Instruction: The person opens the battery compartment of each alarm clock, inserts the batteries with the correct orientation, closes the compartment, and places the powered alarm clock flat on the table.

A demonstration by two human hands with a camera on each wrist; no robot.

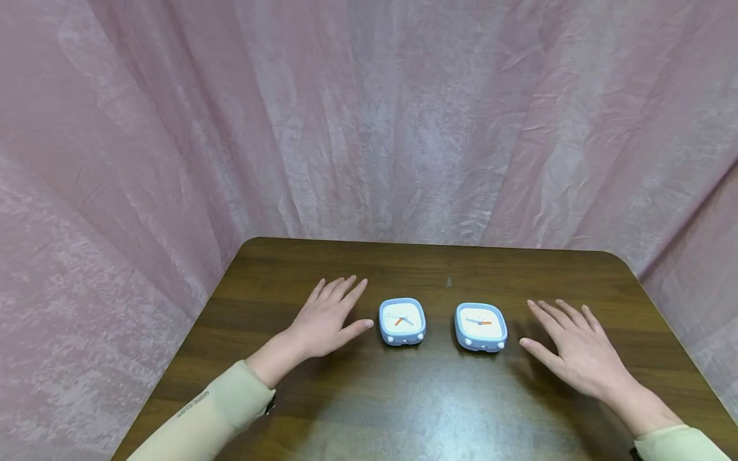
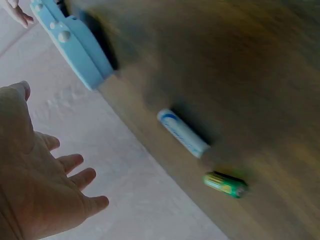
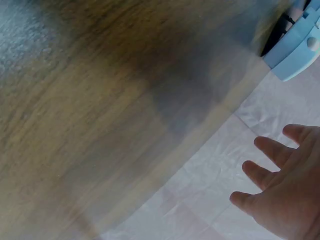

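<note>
Two light blue alarm clocks with white faces lie face up near the middle of the table: the left clock (image 1: 402,321) and the right clock (image 1: 481,327). My left hand (image 1: 325,320) is spread palm down, its thumb tip just left of the left clock. On the other side, my right hand (image 1: 579,352) spreads its fingers to the right of the right clock, holding nothing. The left wrist view shows a white and blue battery (image 2: 183,132) and a shorter green battery (image 2: 225,184) on the table; the left hand hides both in the head view.
The brown wooden table (image 1: 357,410) has rounded far corners. Pink velvet-like curtains (image 1: 380,128) hang behind it and along both sides. A small pale mark (image 1: 448,282) shows on the tabletop beyond the clocks.
</note>
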